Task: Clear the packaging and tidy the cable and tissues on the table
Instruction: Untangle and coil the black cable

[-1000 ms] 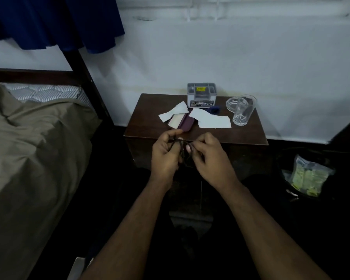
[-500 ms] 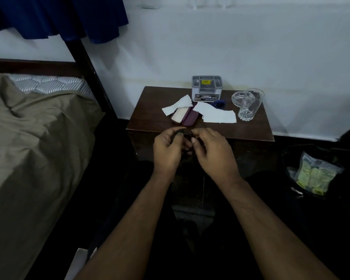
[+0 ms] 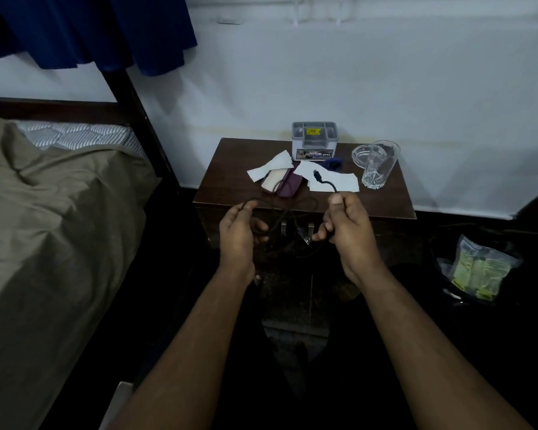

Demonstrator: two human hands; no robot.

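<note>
A thin black cable [image 3: 325,183] stretches between my hands in front of the small dark wooden table [image 3: 230,187]. My right hand [image 3: 347,226] grips it near the plug end, which sticks up over the tissues. My left hand [image 3: 241,231] holds the other part, with slack loops hanging between them. White tissues [image 3: 339,183] and another tissue [image 3: 272,169] lie crumpled on the table beside a cream and purple case [image 3: 281,184]. A grey packaging box [image 3: 314,141] stands at the table's back edge.
A clear drinking glass [image 3: 378,166] and a glass ashtray [image 3: 362,155] sit at the table's right. A bed with an olive cover [image 3: 50,218] fills the left. A dark bin holding a plastic packet [image 3: 475,268] stands on the floor to the right.
My hands were close together working the bunched cable; now they have drawn apart, stretching the cable out, and its plug end stands free above my right hand.
</note>
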